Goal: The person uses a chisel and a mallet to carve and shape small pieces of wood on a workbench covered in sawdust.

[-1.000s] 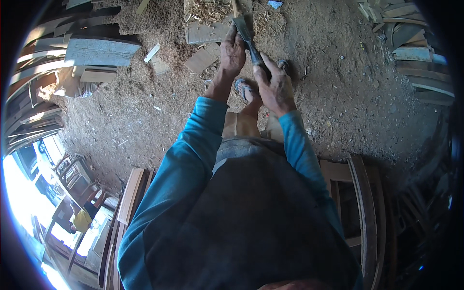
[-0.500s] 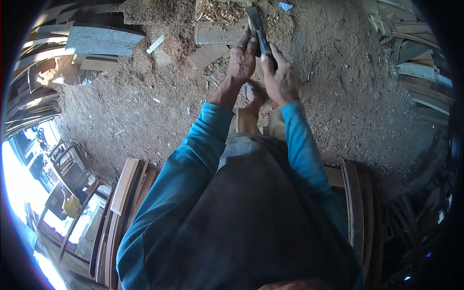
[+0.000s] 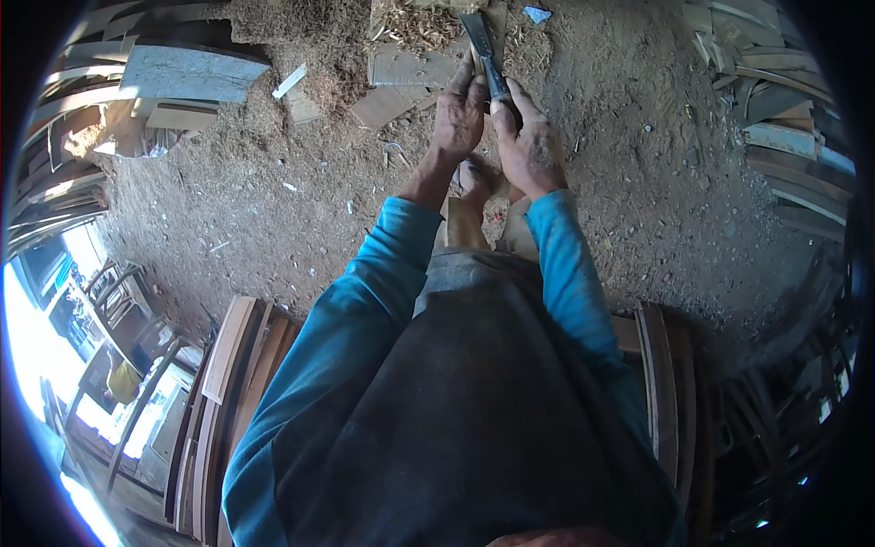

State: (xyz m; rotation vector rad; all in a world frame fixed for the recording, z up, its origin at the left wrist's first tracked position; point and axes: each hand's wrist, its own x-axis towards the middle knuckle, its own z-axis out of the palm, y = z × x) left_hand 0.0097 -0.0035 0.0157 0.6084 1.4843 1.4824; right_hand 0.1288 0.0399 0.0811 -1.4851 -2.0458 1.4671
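The right hand (image 3: 531, 150) was wrapped around the near end of a dark bladed tool (image 3: 484, 47), its thumb and fingers closed on the grip. From that hand the tool ran to the far side and slightly left, its broad flat blade at the far end, well clear of the fingers that gripped it. The left hand (image 3: 458, 120) lay just to the left of the tool's near part, its fingers stretched toward the far side and held close together, the tips alongside the tool's narrow shank; whether they pinched anything underneath could not be told. Both hands were close beside each other, with teal sleeves (image 3: 387, 242) reaching back to a dark apron (image 3: 474, 383). To the left of the blade, wood shavings (image 3: 415, 25) were heaped, and just nearer lay a flat board (image 3: 410, 68) and a brown offcut (image 3: 385, 107). A small blue scrap (image 3: 538, 15) sat to the right of the blade on the dirt floor (image 3: 629, 182). Farther left rose stacked planks (image 3: 196, 75), with more piled lumber (image 3: 784, 137) at the far right.
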